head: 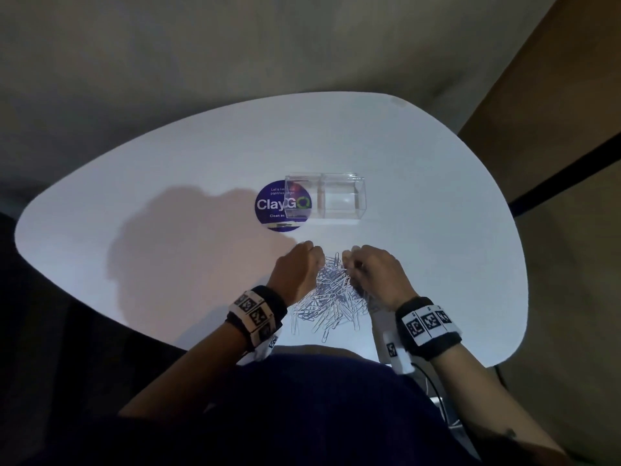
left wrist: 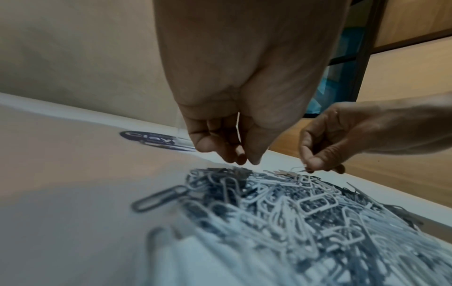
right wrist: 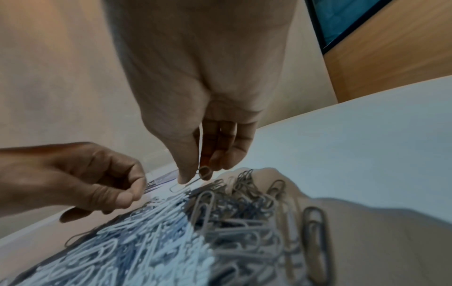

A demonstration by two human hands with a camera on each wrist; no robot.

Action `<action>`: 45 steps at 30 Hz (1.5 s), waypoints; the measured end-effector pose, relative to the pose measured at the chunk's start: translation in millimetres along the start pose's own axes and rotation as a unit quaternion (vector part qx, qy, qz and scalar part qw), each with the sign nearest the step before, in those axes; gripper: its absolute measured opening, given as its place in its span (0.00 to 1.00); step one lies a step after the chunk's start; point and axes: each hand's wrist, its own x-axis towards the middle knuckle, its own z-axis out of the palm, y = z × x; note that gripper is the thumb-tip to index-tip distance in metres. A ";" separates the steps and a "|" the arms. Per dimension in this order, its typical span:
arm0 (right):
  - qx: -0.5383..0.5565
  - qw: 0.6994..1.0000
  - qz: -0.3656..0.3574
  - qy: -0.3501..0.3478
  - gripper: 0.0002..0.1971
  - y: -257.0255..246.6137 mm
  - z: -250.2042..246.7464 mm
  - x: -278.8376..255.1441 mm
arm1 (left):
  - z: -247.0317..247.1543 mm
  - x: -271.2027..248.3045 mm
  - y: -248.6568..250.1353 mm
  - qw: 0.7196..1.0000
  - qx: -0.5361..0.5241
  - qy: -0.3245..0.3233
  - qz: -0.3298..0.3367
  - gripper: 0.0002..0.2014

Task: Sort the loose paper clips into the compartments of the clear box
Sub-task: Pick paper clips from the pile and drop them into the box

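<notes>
The paper clips (head: 327, 295) are lying heaped near the surface's (head: 134, 203) front edge. The right hand (right wrist: 195, 116) is pinching one clip (right wrist: 188, 181); the left hand (left wrist: 244, 96), fingers curled, is holding nothing. The clear box (head: 325, 200) is standing behind.

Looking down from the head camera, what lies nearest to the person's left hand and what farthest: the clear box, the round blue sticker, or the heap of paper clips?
From the left hand:
1. Heap of paper clips, touching it on its right.
2. Round blue sticker, ahead on the table.
3. Clear box, ahead and rightward, partly over the sticker.

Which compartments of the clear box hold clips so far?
None visibly: both compartments of the clear box look empty in the head view. The paper clips lie piled on the table.
</notes>
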 end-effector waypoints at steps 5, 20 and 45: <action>-0.002 0.999 0.013 -0.032 0.07 16.2 -6.2 -9.4 | -3.6 -16.1 -19.0 0.998 0.054 0.002 0.018 0.06; -0.045 0.996 -0.037 -0.064 0.14 -5.0 12.1 8.2 | 2.6 7.4 -3.0 0.993 0.075 0.029 0.082 0.07; -0.006 1.000 -0.022 -0.013 0.12 1.5 6.7 0.6 | 13.7 -6.7 5.4 0.994 0.068 0.035 0.073 0.14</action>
